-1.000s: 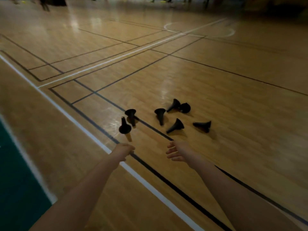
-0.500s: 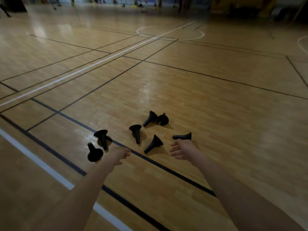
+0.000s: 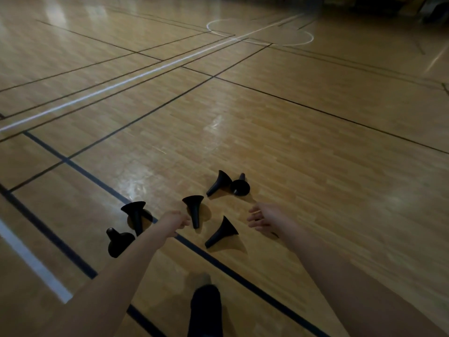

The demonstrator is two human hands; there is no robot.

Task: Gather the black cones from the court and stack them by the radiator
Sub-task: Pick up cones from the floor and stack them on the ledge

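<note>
Several small black cones lie tipped over on the wooden court floor. One cone (image 3: 119,242) lies at the far left, another (image 3: 134,212) just above it. A third cone (image 3: 194,210) lies in the middle, a fourth (image 3: 222,233) nearer me, and two more (image 3: 220,182) (image 3: 240,186) touch each other farther out. My left hand (image 3: 173,222) reaches out between the left cones and the middle one, fingers loosely curled, holding nothing. My right hand (image 3: 263,218) is stretched forward with fingers spread, empty. A dark sliver under its wrist may be a hidden cone.
Black and white court lines (image 3: 73,166) cross the floor around the cones. My dark shoe (image 3: 206,310) is stepping forward at the bottom centre. A white circle (image 3: 260,32) is painted far ahead. No radiator is in view.
I have walked closer; the cones now sit nearer and larger. Both hands have stretched further out toward them, and the rightmost cone has gone out of sight behind my right hand. My foot has come into view.
</note>
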